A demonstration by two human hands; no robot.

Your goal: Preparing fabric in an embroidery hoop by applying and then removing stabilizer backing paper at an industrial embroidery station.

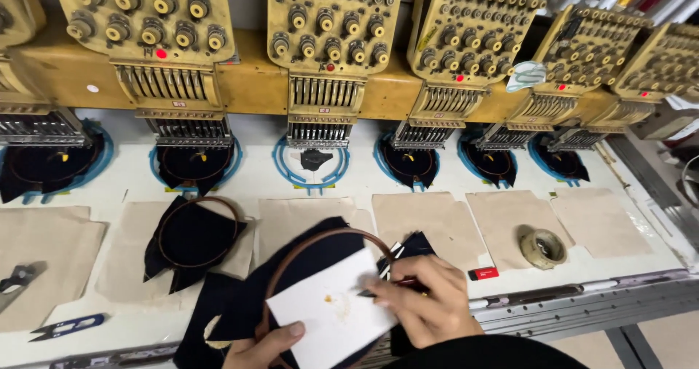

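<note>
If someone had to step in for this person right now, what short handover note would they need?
Left hand: holds the near edge of the white backing sheet, steadying it on the brown hoop.
Right hand: fingers pinch a small tool, its tip on the sheet beside a yellowish mark.
Dark fabric lies in that hoop at the table's near edge.
Done: a second hooped dark piece lies to the left; most machine heads have dark fabric loaded.
Left: the centre blue frame looks nearly empty.

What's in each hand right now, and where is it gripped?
The right hand pinches a thin pen-like tool near its tip, over the white sheet. The left hand presses the hoop with dark fabric at its near edge.
</note>
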